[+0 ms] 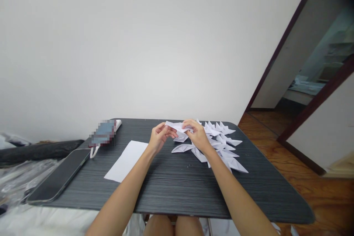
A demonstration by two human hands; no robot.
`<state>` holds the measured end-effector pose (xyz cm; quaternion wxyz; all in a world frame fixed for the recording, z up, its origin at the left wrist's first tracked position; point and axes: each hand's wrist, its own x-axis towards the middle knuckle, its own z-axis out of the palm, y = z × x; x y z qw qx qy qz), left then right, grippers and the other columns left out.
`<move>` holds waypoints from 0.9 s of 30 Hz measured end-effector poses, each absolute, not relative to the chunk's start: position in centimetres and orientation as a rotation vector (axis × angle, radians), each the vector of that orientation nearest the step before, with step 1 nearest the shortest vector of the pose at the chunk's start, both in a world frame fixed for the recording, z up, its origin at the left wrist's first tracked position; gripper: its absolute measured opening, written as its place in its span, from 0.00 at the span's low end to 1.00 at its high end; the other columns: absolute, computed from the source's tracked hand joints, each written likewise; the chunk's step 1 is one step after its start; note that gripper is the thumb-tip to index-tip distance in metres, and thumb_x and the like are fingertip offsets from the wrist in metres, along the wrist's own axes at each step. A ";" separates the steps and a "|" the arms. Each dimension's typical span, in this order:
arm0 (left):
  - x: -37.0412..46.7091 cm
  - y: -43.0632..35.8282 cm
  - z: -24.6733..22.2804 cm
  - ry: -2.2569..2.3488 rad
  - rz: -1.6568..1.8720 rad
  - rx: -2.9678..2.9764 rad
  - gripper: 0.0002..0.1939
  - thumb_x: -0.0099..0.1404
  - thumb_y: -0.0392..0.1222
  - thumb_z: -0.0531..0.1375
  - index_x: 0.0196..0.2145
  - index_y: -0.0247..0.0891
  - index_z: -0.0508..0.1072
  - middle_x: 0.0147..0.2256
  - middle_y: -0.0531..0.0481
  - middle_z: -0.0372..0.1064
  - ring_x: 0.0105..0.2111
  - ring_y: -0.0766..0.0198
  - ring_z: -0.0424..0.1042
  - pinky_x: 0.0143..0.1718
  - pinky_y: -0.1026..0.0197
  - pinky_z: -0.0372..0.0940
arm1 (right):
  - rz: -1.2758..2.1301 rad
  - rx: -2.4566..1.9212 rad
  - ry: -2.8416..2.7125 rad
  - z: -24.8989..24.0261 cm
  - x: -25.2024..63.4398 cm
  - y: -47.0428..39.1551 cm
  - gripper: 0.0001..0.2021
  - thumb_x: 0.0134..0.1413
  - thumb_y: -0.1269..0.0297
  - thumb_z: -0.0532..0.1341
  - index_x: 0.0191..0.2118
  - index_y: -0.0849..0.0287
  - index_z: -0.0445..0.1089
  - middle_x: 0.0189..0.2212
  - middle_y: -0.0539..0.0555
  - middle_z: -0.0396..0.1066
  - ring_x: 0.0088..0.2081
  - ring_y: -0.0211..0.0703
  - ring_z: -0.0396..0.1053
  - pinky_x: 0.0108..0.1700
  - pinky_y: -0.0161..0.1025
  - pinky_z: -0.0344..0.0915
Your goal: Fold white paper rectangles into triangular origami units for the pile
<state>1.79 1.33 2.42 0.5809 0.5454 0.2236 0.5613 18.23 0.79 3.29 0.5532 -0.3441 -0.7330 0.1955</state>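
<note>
A folded white paper piece (pixel 177 125) is held up between both hands above the dark table. My left hand (pixel 162 134) pinches its left end, with the other fingers loosely curled beneath. At its right end, my right hand (pixel 195 131) grips the paper between thumb and fingers. Several folded white paper shapes with pointed ends (pixel 228 155) lie in a group on the table, behind and to the right of my right hand. A flat white sheet (pixel 127 161) rests to the left of my left forearm.
On the table's left edge lies a dark tablet-like device (pixel 62 177). Behind it are a blurred-out device (pixel 103 132) and a white cable (pixel 94 152). The dark table (pixel 177 191) stands against a white wall. Clear plastic wrapping and a black roll lie further left.
</note>
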 end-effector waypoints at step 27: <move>0.9 2.3 0.7 0.712 1.248 1.261 0.13 0.51 0.42 0.61 0.30 0.26 0.69 0.17 0.47 0.69 0.17 0.66 0.69 0.18 0.68 0.62 | 1.401 -0.599 -1.457 2.5 20.5 0.8 0.12 0.43 0.64 0.61 0.37 0.61 0.66 0.25 0.51 0.69 0.26 0.35 0.67 0.30 0.34 0.63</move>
